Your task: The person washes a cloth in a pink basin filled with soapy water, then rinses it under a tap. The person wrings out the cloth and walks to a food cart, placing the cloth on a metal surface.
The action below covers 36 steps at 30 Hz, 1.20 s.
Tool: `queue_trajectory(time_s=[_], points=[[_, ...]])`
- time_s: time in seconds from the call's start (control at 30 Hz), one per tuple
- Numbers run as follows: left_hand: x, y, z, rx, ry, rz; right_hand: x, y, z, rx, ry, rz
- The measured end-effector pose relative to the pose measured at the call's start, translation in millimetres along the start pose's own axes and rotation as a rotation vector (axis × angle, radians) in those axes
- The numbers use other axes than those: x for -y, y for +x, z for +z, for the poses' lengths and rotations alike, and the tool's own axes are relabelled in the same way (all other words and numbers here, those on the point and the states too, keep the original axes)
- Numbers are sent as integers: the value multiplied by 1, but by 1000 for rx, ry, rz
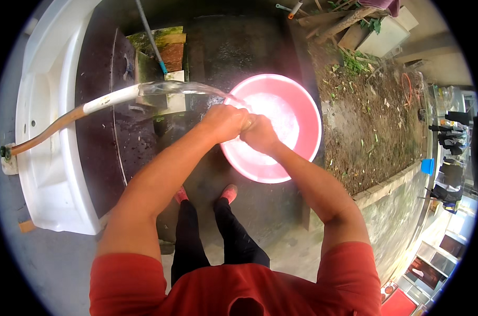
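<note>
My left hand point(226, 121) and my right hand point(261, 133) press together over the near left rim of a pink plastic basin point(308, 134). The fingers of both are curled. Whether anything is held between them is hidden. A stream of water point(183, 87) shoots from the white end of a hose point(112, 98) and comes down at the basin's rim, just beyond my hands. Glare whitens the inside of the basin, where water point(280, 114) seems to lie; its depth cannot be told.
At left, a white sink point(67, 158) stands over dark cabinet doors; the hose runs across it from a tap point(5, 151). A pole point(150, 35) leans near mossy boards. Right of the basin lies a dirt bed point(365, 130) edged by a low wall point(389, 179). The floor is wet.
</note>
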<state>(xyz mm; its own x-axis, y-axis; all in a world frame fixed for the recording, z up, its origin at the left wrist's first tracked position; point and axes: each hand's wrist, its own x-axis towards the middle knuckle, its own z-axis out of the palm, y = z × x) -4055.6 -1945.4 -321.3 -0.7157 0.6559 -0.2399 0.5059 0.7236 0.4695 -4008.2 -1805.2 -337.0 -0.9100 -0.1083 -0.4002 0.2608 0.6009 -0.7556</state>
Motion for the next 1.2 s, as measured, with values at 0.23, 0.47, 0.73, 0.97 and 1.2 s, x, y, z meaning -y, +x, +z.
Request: queue_trajectory(time_s=[0.23,0.47,0.73,0.97,1.2], points=[[7,-21,-1,-228,78,365,42,-46,6,248,883,477],[-7,-58,-50,-331,-10,694,88,-99,19,365,1382,453],[-22,-99,-116,-460,79,636,159,-134,10,-60,852,220],[-67,-180,-169,302,-1372,84,197,-198,-20,-340,901,-471],[-112,-259,-121,1390,-1876,235,235,-231,-16,237,769,-1009]])
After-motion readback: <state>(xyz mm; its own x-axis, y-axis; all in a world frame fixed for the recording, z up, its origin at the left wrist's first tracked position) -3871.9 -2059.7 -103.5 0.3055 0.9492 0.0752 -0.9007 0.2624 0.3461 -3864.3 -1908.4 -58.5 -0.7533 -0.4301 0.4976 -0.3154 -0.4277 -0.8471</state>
